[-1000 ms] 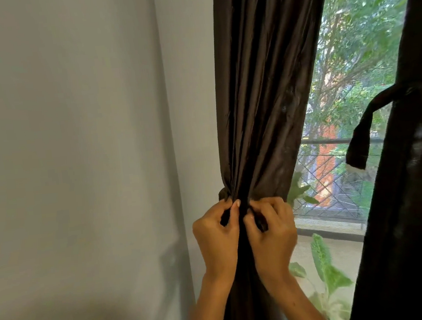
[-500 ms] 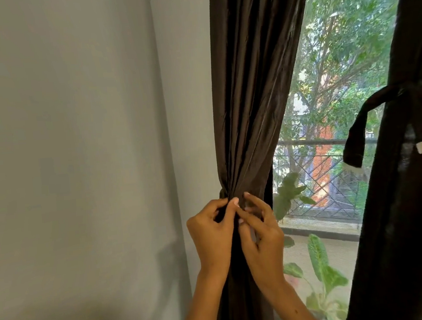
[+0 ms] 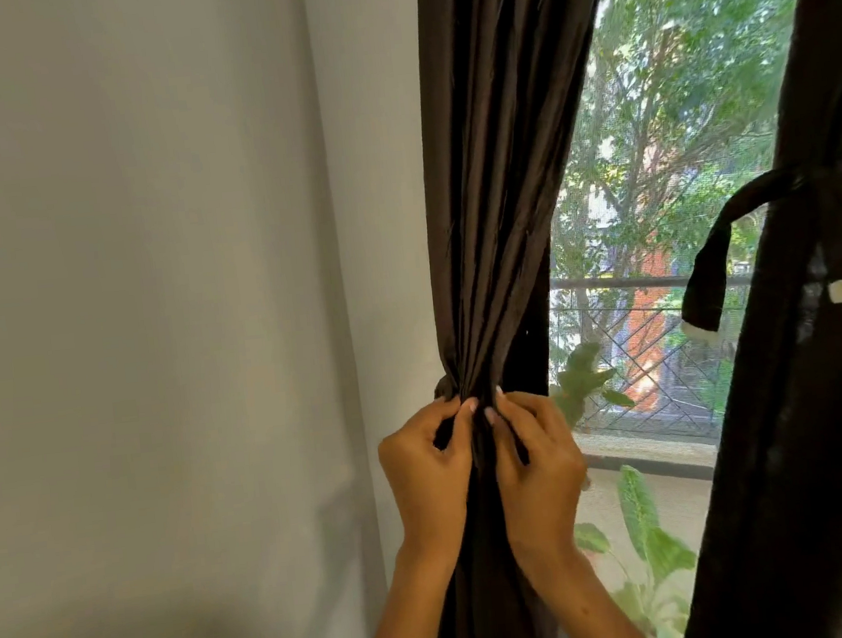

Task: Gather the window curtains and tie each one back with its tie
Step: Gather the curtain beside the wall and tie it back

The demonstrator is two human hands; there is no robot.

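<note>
At lower centre of the frame, the left hand (image 3: 426, 477) and right hand (image 3: 536, 467) each pinch the dark tie (image 3: 444, 393) with curled fingers where it cinches the gathered brown curtain (image 3: 495, 198) beside the grey wall (image 3: 149, 293). Along the right edge hangs a second curtain (image 3: 805, 436), its tie (image 3: 712, 265) dangling loose before the window (image 3: 651, 168).

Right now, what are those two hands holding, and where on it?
Both the left hand and right hand pinch the dark curtain at its gathered waist.
</note>
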